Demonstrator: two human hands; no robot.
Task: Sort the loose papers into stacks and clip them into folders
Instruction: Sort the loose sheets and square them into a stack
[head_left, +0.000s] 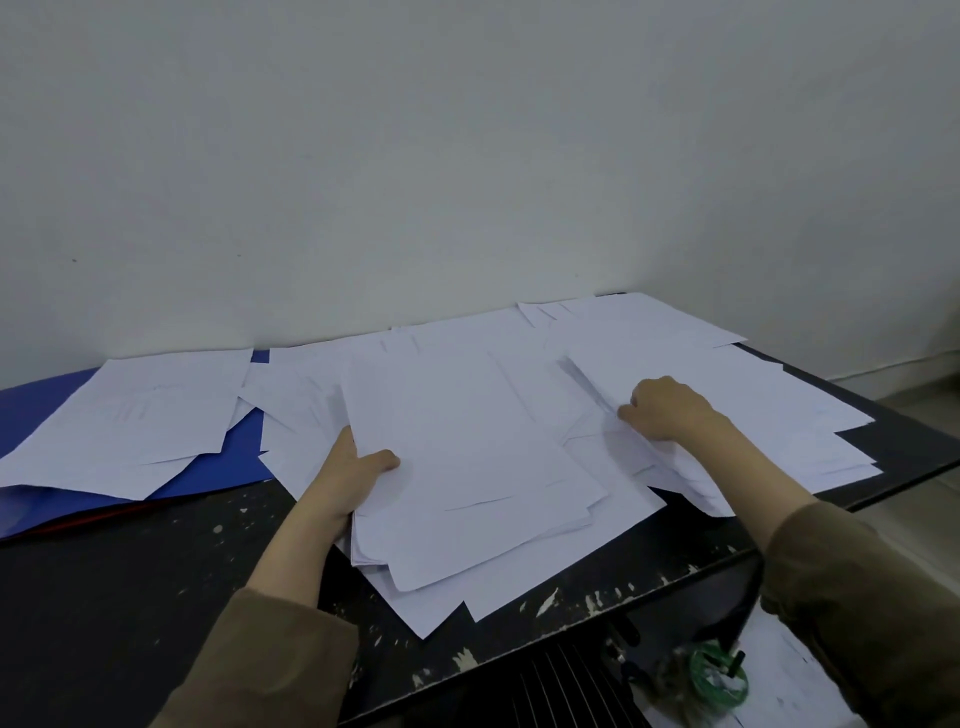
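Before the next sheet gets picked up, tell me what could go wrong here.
1. The stack gripped by the left hand is fanned and overhangs the table's near edge; sheets could slide off.
2. The right hand is bunching the loose papers on the right, which may crease or tear.
3. Papers lie over the blue folder, so pulling it out could scatter that pile.
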